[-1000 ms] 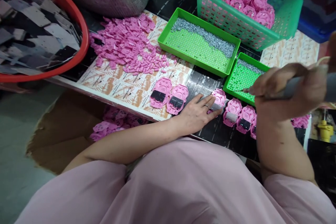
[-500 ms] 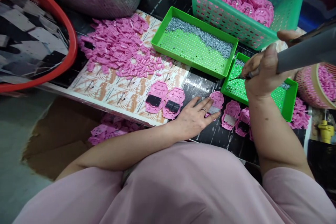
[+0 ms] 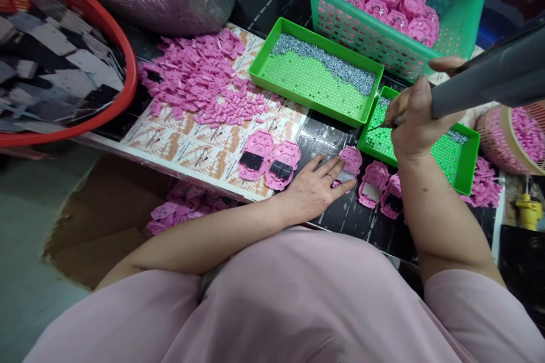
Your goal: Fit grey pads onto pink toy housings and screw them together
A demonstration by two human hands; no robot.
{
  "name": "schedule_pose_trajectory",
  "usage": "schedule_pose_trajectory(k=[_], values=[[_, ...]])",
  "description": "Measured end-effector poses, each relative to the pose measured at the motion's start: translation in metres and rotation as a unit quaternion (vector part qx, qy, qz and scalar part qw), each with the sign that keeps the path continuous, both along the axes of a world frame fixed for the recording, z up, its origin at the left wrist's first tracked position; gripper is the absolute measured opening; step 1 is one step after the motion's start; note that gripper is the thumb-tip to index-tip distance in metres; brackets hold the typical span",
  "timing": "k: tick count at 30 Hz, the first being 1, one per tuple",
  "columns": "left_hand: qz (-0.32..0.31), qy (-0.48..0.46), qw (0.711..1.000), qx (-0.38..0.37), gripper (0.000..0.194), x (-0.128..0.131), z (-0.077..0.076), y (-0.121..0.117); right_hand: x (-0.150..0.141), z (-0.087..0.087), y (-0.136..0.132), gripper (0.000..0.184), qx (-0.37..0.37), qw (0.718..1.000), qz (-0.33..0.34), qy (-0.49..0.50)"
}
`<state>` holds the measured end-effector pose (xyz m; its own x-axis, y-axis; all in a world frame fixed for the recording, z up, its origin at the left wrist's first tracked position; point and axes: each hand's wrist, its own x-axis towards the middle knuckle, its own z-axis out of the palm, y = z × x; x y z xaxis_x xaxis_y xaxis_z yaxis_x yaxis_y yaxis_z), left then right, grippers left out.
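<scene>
Stretched flat with its fingers apart, my left hand (image 3: 313,190) rests on a pink plastic housing (image 3: 351,159) on the black tabletop and partly covers it. My right hand (image 3: 419,119) is wrapped round a grey power screwdriver (image 3: 481,82). Its thin bit points down to the left over the small green tray (image 3: 473,161), which has small screws in it. To the left of my left hand lie two pink housings (image 3: 286,150) with black plates. On the right are more, one housing (image 3: 377,171) with a grey plate and another partly behind my right forearm.
A larger green tray (image 3: 306,100) of screws stands behind. Pink parts (image 3: 196,79) are heaped at left, beside a red basket (image 3: 131,76) of flat plates. A teal basket (image 3: 383,51) of stacked pink pieces stands at the back, a round basket (image 3: 496,142) at right.
My right hand and the screwdriver have shifted slightly left over the small tray. The whole view has tilted a little; my left hand stays on the housing.
</scene>
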<state>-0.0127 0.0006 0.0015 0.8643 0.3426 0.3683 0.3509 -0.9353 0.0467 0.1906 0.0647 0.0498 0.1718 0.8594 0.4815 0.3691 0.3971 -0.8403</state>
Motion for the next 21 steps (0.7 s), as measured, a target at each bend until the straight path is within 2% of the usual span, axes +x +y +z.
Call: schedule_pose_trajectory(k=[2, 3, 6, 7, 8, 9, 11, 14, 16, 19, 21], values=[[-0.001, -0.006, 1.0, -0.009, 0.037, 0.0, -0.001, 0.0, -0.005, 0.003, 0.003, 0.037, 0.121, 0.988, -0.076, 0.052], [0.0, -0.009, 1.0, -0.015, 0.036, 0.0, -0.002, 0.0, -0.007, 0.005, 0.004, 0.038, 0.164, 0.98, -0.088, 0.074], [0.016, -0.019, 0.999, -0.034, 0.034, 0.001, -0.003, 0.0, -0.013, 0.016, 0.0, 0.021, 0.248, 0.957, -0.081, 0.125], [0.02, -0.021, 0.999, -0.037, 0.034, 0.001, -0.004, -0.001, -0.015, 0.021, -0.005, 0.025, 0.268, 0.95, -0.077, 0.137], [0.021, -0.021, 0.999, -0.038, 0.035, 0.001, -0.005, -0.001, -0.017, 0.027, -0.012, 0.035, 0.274, 0.948, -0.067, 0.145], [0.021, -0.021, 0.999, -0.037, 0.035, 0.002, -0.006, -0.001, -0.019, 0.033, -0.021, 0.043, 0.268, 0.951, -0.042, 0.147], [0.017, -0.019, 0.999, -0.034, 0.036, 0.001, -0.007, -0.001, -0.027, 0.041, -0.042, 0.044, 0.207, 0.967, 0.025, 0.146], [0.015, -0.017, 0.999, -0.031, 0.036, 0.001, -0.009, 0.0, -0.043, 0.043, -0.065, 0.022, 0.144, 0.972, 0.094, 0.161], [0.01, -0.016, 0.999, -0.029, 0.037, 0.001, -0.009, 0.0, -0.054, 0.04, -0.07, 0.004, 0.125, 0.971, 0.107, 0.174], [0.012, -0.017, 0.999, -0.024, 0.036, 0.001, -0.009, -0.001, -0.064, 0.035, -0.069, 0.014, 0.109, 0.973, 0.104, 0.177], [0.017, -0.02, 1.0, -0.017, 0.035, 0.002, -0.009, -0.002, -0.065, 0.032, -0.066, 0.014, 0.103, 0.974, 0.101, 0.176]])
